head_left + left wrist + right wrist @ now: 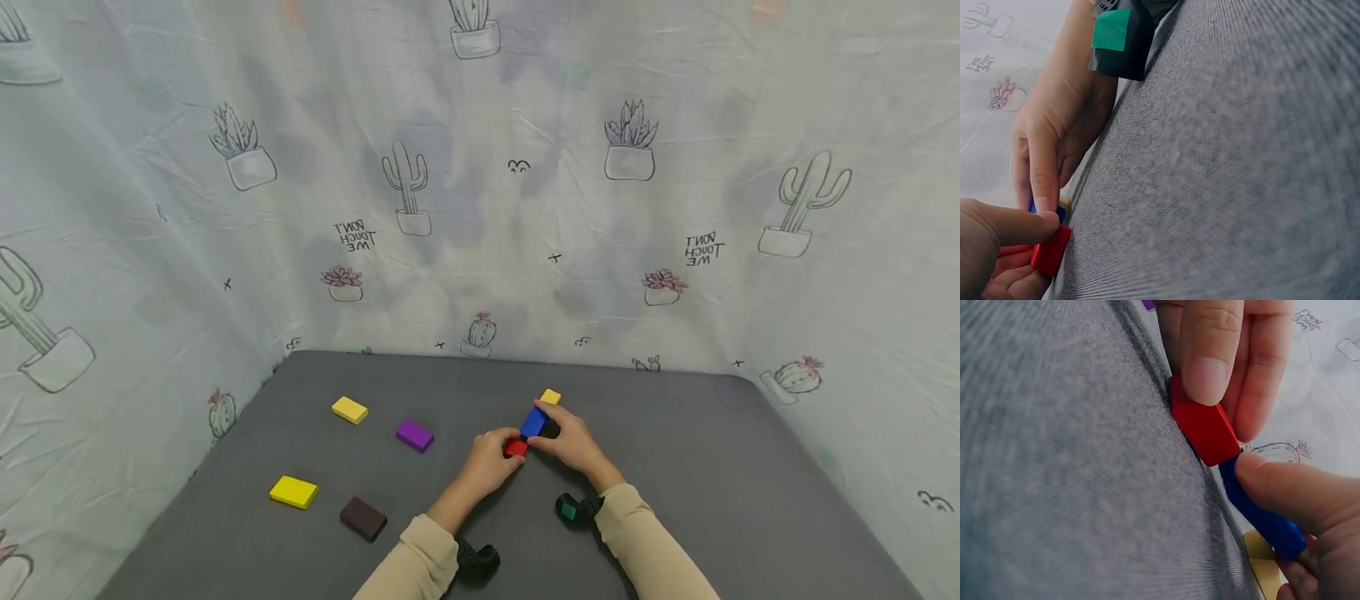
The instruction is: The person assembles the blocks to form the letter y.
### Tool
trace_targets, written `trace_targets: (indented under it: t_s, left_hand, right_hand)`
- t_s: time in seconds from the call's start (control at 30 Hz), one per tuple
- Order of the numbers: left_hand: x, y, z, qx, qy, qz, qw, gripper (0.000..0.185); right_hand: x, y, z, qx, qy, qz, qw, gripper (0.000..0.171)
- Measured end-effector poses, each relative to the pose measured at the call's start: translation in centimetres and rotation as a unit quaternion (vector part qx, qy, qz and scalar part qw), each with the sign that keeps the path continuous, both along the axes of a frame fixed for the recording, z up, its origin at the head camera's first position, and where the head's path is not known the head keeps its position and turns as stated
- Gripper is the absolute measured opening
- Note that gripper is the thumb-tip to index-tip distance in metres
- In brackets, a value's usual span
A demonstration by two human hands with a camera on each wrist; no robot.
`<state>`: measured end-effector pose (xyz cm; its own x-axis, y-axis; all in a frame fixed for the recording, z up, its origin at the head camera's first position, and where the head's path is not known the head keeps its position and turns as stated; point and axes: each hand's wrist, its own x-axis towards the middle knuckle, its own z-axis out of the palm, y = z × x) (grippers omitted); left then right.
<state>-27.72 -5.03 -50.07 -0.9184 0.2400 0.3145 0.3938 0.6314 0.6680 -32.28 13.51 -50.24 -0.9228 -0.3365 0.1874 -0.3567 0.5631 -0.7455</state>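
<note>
- The left hand, just right of the lower centre of the head view, has its fingers pinching the red block, the thumb on the near side; that block lies low against the worktop.
- The right hand, farther right in the same view, pinches the blue block between thumb and fingers; this block slants toward the upper right from the red one, and in the right wrist view its lower end sits right at a corner of the red block.
- A small yellow block shows just past the blue block's upper end; whether those two touch, I cannot tell.
- Left of the hands lie four more pieces, well apart from one another; a purple block left of centre, a pale yellow block up and left of it, a bright yellow block at lower left and a dark brown block to the right of that one.
- A cloth backdrop printed with potted cacti fills the upper part of the head view; both forearms, in beige sleeves, enter from the bottom edge.
</note>
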Motion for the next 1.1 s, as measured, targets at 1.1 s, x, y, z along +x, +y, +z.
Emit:
trace_targets:
  t_s: [1.1]
  left_hand:
    - [-0.86, 0.08, 0.19, 0.005, -0.041, -0.005, 0.9991, 0.041]
  right_hand:
    - [-0.93, 0.36, -0.63, 0.049, 0.054, 0.041, 0.997, 0.059]
